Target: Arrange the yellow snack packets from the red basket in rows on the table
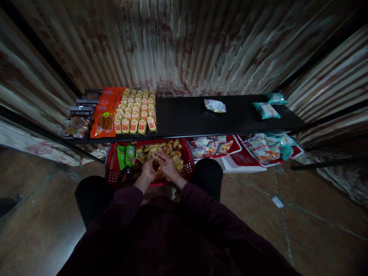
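Both of my hands are low inside a red basket [189, 161], over a heap of small yellow wrapped snack cakes [176, 154]. My left hand [148, 171] has its fingers bent round some of these cakes, its tips close to the other hand. Curled inward from the right, my right hand [168, 167] closes on cakes too; how many is hidden by the fingers. Above the basket, rows of the same yellow wrapped cakes [133, 125] stand on a black shelf [181, 117]. Green packets [125, 156] lie in the basket's left part.
Orange packets [103, 126] and dark snack bags [77, 124] are at the shelf's left. A white packet [215, 105] and teal bags [266, 110] lie farther right. Beneath are red baskets of bagged snacks [260, 147]. My knees [207, 178] flank the near basket; a striped curtain [184, 46] hangs behind.
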The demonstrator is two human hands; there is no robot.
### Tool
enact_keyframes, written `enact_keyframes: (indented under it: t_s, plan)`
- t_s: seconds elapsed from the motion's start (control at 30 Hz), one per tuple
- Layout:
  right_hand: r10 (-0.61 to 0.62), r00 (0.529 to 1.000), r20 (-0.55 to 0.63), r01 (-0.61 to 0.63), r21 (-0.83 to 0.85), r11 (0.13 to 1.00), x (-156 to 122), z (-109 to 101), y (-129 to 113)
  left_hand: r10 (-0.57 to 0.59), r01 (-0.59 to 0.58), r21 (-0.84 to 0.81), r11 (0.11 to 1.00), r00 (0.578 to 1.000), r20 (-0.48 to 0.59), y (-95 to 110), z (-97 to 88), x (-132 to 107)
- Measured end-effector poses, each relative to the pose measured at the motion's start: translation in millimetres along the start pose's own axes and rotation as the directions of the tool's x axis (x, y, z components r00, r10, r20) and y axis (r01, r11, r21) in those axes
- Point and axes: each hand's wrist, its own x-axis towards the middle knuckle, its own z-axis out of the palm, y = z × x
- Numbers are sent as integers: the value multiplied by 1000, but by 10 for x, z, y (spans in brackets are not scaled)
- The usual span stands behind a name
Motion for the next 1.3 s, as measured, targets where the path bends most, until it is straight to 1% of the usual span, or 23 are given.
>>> enact_keyframes:
  t_s: [0.1, 0.2, 0.33, 0.53, 0.63, 0.73, 0.83, 0.9, 0.97, 1.17, 1.23, 1.3]
  plan:
    - [-26, 1000, 1, 26, -49, 998, 14, -9, -49, -92, 91, -64, 994, 996, -11, 26, 14, -2]
    - [-36, 999, 1, 36, -66, 997, 30, -18, -98, -96, 97, -27, 995, 995, 14, 72, 38, -25]
    - [-36, 999, 5, 36, -106, 994, 47, -15, -170, -53, 54, -22, 998, 998, 39, 125, 91, -91]
    - [12, 1000, 0, -12, -161, 987, 57, 21, -215, 29, -29, 34, 999, 1000, -4, 164, 167, -212]
    - [55, 998, -3, -55, -159, 986, 59, 29, -227, 99, -97, 97, 991, 995, -13, 171, 195, -259]
    - [121, 993, 7, -119, -156, 981, 59, 27, -256, 184, -180, 209, 961, 983, -1, 151, 204, -265]
    - [164, 986, 5, -163, -101, 982, 57, 29, -289, 272, -265, 353, 897, 962, 31, 102, 190, -229]
    - [181, 984, 6, -180, -46, 983, 57, 32, -303, 344, -336, 435, 836, 937, 63, 65, 175, -202]
    - [198, 980, 9, -198, 10, 980, 60, 35, -309, 392, -380, 511, 771, 916, 88, 40, 162, -188]
    - [266, 964, 16, -266, 121, 956, 77, 45, -264, 449, -397, 725, 562, 883, 136, 66, 162, -256]
    - [262, 965, 14, -262, 129, 956, 80, 62, -226, 464, -394, 774, 497, 874, 146, 79, 167, -283]
    - [251, 968, 0, -249, 124, 961, 82, 85, -182, 480, -401, 797, 451, 862, 163, 79, 175, -298]
